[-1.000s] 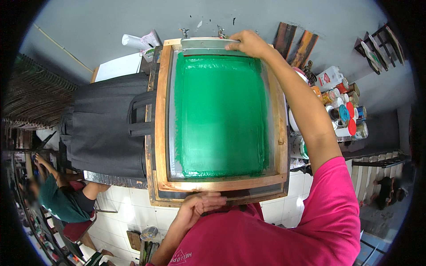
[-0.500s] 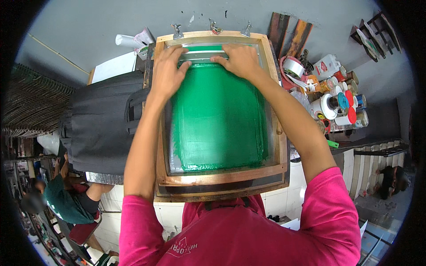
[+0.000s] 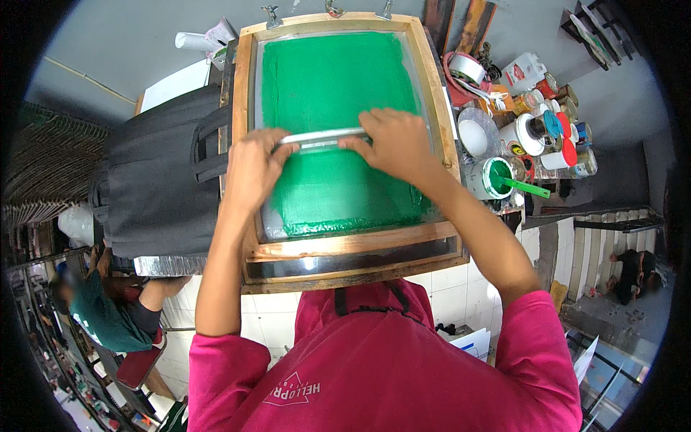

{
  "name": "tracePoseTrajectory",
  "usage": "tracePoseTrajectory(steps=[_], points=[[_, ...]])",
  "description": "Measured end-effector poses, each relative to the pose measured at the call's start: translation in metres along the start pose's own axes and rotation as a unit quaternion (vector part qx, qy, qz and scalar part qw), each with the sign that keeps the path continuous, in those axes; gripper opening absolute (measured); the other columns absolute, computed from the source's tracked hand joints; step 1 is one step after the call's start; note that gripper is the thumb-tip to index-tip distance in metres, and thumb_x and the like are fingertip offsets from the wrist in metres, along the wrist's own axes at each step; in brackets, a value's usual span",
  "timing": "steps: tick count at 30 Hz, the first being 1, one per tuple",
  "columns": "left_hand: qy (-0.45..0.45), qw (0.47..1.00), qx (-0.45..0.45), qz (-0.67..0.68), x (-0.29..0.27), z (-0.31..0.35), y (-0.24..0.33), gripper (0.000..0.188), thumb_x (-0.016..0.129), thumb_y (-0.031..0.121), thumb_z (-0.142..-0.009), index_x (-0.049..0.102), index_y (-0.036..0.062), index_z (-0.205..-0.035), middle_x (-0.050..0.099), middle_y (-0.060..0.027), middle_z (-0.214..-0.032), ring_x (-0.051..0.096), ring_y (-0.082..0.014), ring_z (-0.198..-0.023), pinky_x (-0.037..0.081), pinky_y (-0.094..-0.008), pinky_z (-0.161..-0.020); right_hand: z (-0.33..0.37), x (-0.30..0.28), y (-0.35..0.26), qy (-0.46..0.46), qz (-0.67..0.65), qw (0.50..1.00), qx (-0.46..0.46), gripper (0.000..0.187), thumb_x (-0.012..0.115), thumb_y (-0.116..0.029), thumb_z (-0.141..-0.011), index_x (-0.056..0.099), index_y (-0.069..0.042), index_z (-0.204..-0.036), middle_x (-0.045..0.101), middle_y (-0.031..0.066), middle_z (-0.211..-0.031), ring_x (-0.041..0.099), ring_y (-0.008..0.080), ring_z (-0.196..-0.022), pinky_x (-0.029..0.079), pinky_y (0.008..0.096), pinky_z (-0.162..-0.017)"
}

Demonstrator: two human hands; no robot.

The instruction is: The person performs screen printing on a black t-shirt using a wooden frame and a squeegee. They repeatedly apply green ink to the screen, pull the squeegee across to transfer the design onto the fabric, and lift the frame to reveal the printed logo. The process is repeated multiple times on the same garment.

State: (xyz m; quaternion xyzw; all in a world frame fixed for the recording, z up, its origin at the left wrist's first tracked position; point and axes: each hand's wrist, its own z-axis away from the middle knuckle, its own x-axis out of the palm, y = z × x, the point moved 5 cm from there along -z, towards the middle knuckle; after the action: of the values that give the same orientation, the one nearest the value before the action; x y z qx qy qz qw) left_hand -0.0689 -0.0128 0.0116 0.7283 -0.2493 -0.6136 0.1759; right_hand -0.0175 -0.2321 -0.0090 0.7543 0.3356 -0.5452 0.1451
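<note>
A wood-framed printing screen (image 3: 345, 248) lies flat before me, its mesh coated with wet green ink (image 3: 331, 79). Across the middle of the mesh sits a squeegee (image 3: 324, 137) with a pale metal bar. My left hand (image 3: 258, 162) is closed round its left end, the thumb on the near side. At the right end my right hand (image 3: 394, 140) grips it, fingers over the far side and thumb in front. The squeegee's lower edge is hidden against the ink.
Black tote bags (image 3: 162, 180) lie to the left. On the right, a tub of green ink (image 3: 489, 178) holds a green spatula (image 3: 527, 188), among several jars and cans. Clamps (image 3: 335, 9) hold the far frame edge. A seated person (image 3: 115, 317) is at lower left.
Both hands have drawn the squeegee from the far end of the screen toward me, to about mid-mesh. The view has shifted, bringing the green ink tub into sight.
</note>
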Motion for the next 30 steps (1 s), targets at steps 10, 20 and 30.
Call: tracePoseTrajectory(steps=[10, 20, 30], points=[[-0.005, 1.000, 0.019, -0.017, 0.003, 0.128, 0.035, 0.017, 0.075, 0.008, -0.084, 0.074, 0.0031, -0.101, 0.074, -0.0151, -0.099, 0.067, -0.0323, -0.093, 0.051, -0.0413, -0.086, 0.110, -0.021, -0.068, 0.007, -0.008, 1.000, -0.014, 0.034, 0.076, -0.037, -0.077, 0.059, -0.008, -0.083, 0.060, 0.0063, -0.082, 0.063, 0.0252, -0.078, 0.048, 0.0385, -0.064], [0.125, 0.977, 0.079, -0.156, 0.025, 0.195, -0.023, 0.113, 0.091, 0.047, -0.066, 0.035, 0.0074, -0.156, 0.037, -0.0176, -0.162, 0.028, -0.0376, -0.153, 0.008, -0.0624, -0.124, 0.131, -0.027, -0.071, 0.029, -0.037, 0.998, -0.034, 0.030, 0.072, -0.016, -0.073, 0.068, -0.008, -0.102, 0.067, 0.0076, -0.100, 0.065, 0.0270, -0.093, 0.050, 0.0396, -0.078], [0.443, 0.870, 0.143, 0.161, -0.106, 0.096, 0.048, 0.123, 0.087, 0.050, -0.075, 0.012, 0.0064, -0.161, 0.030, -0.0237, -0.163, 0.032, -0.0384, -0.150, 0.028, -0.0507, -0.123, -0.001, -0.215, -0.064, 0.228, 0.053, 0.969, -0.082, 0.027, 0.074, -0.017, -0.075, 0.073, -0.010, -0.101, 0.069, 0.0072, -0.091, 0.067, 0.0277, -0.084, 0.051, 0.0408, -0.070]])
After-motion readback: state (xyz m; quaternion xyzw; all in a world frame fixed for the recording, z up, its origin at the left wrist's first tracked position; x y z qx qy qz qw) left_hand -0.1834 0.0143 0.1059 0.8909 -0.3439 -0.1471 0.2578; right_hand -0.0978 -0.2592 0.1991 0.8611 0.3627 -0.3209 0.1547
